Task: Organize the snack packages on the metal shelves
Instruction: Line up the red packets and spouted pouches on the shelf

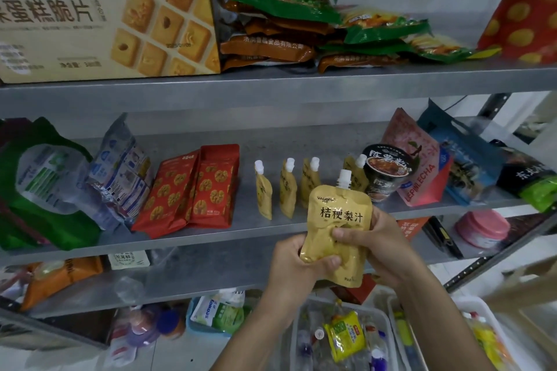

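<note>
Both hands hold a yellow spouted juice pouch [340,214] upright in front of the middle metal shelf [211,233]. My left hand [297,265] grips its lower left edge, thumb across the front. My right hand [376,245] grips its right side, thumb pressed on the middle of the pouch. Several matching yellow pouches [287,188] stand in a row on the middle shelf just behind. Two red walnut-print bags [193,190] lean to their left.
A black noodle cup [387,170], a pink bag [419,159] and a blue bag [464,159] stand at the shelf's right. Green and clear packs [45,184] sit left. The top shelf holds a biscuit box [105,21] and stacked green and brown packets [286,9]. Bins of snacks [343,337] lie below.
</note>
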Tool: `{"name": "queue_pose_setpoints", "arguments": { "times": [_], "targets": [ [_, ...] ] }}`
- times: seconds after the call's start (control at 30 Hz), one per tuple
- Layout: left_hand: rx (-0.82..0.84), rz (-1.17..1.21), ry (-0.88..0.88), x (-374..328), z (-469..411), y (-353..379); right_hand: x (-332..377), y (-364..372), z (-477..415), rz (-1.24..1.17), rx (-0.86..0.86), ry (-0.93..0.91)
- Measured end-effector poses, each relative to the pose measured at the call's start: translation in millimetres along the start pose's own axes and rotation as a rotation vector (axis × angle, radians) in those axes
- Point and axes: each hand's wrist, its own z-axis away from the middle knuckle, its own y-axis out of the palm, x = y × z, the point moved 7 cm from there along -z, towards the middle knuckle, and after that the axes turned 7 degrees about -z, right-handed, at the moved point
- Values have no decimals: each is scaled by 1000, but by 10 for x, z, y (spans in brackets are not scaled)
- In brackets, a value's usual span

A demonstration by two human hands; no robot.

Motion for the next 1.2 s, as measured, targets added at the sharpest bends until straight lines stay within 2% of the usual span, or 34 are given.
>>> {"name": "queue_pose_setpoints", "arguments": {
  "times": [0.23,0.5,0.67,0.73,0.8,0.87,0.9,0.93,1.03,1.13,1.2],
  "targets": [
    [-26,-70,-10,-128,21,366,130,-305,46,-44,19,56],
    [-45,-37,-35,-277,67,770,251,-670,17,-47,-59,91],
    [-74,-59,-53,-220,-14,859,312,-787,5,-112,1,121],
    [-107,-173,11,-217,-76,884,334,-857,6,-164,0,120],
    [-209,-531,110,-262,-86,922,329,-946,4,-210,-77,103],
    [-377,-886,334,-429,-2,1002,315,-1027,8,-256,-194,80],
    [-358,-962,435,-459,22,1112,306,-1045,13,-282,-233,71],
    [-296,-1023,466,-432,17,1221,290,-1057,14,-313,-253,68],
    [-184,-1219,376,-233,-83,1344,278,-1008,52,-376,-244,92],
    [-267,-1241,353,-244,-111,1262,395,-906,108,-286,-119,69],
    [-283,-1071,381,-314,-101,1160,501,-822,141,-167,32,40]
  ]
}}
